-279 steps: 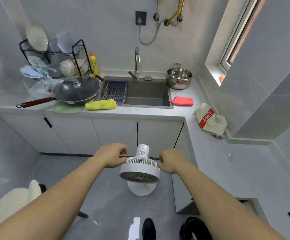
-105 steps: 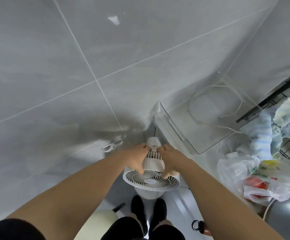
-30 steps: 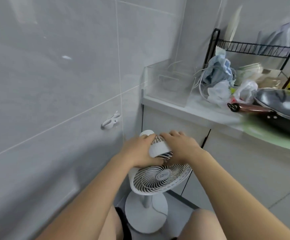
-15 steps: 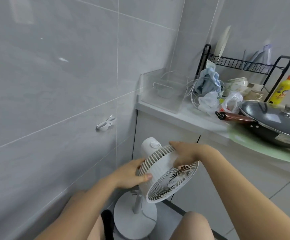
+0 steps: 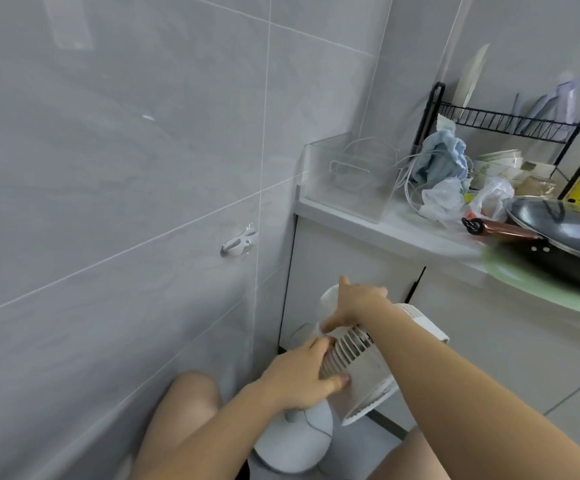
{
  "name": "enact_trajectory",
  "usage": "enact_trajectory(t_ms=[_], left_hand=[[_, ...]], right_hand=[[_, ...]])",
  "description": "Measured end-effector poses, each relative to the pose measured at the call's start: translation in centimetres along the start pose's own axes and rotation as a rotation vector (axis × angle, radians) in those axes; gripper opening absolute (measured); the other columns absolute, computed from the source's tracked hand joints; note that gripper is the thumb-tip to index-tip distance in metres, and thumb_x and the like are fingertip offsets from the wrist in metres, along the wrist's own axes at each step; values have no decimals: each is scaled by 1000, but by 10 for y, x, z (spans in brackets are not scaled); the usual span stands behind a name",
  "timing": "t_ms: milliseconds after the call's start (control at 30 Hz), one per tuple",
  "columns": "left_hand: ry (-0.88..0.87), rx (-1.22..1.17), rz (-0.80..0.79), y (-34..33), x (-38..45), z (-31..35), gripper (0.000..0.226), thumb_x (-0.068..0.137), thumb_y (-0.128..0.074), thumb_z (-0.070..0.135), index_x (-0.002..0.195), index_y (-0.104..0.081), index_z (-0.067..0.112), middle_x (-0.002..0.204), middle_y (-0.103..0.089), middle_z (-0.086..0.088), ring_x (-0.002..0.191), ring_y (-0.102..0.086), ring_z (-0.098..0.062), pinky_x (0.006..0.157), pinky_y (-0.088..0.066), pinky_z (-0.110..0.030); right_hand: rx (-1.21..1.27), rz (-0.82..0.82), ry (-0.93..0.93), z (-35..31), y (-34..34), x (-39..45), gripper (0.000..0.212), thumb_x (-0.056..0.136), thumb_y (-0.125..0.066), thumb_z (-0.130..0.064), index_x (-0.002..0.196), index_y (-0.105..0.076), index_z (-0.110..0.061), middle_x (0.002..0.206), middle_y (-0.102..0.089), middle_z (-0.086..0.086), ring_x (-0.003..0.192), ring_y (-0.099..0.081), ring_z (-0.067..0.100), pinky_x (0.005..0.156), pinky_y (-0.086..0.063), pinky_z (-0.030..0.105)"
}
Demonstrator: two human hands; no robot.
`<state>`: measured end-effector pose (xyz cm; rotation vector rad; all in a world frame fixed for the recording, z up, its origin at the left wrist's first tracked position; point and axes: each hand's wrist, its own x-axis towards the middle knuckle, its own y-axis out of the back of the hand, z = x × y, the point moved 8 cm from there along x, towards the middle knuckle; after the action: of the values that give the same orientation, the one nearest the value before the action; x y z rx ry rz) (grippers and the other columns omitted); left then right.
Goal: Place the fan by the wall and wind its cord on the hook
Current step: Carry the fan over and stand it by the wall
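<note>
The white fan (image 5: 361, 372) stands on its round base (image 5: 295, 445) on the floor, in the corner between the grey tiled wall and the cabinet. Its head is turned to the right, with the ribbed side of the cage toward me. My left hand (image 5: 302, 379) grips the lower left of the cage. My right hand (image 5: 357, 306) holds the back of the fan head from above. A thin white cord (image 5: 311, 424) runs over the base. A white hook (image 5: 238, 242) sticks out of the wall above and left of the fan, with nothing on it.
The white cabinet (image 5: 350, 268) and countertop stand right behind the fan. On the counter are a clear plastic box (image 5: 347, 174), plastic bags, a black dish rack (image 5: 510, 116) and a lidded wok (image 5: 565, 233). My bare knees show at the bottom.
The fan head has swung further right, so its front grille faces away. My right hand moved from the cage front to the back of the head; my left stays on the cage.
</note>
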<state>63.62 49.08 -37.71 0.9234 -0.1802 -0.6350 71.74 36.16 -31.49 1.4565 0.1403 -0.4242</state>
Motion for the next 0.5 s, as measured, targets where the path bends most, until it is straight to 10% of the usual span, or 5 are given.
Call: enact_trajectory(t_ms=[133,500], left_hand=[[64,-93,40,19,-10,-57,63,98,-53,50,155,-31,31,157,-39,6,118,-60,-14,105,-48,-42],[153,-92,97,18,12,-124,51,102,-53,32,151,-41,25,150,-47,3,110,-59,-13,104,-47,-36]], right_hand=[[-11,-69,60,1,-2,-2,124,71,-89,-38,161,-5,-22,136,-59,11,116,-63,34,95,-56,46],[74,-40,49,60,-4,-4,118,63,-85,-25,153,-10,-39,127,-55,4,87,-68,25,74,-63,41]])
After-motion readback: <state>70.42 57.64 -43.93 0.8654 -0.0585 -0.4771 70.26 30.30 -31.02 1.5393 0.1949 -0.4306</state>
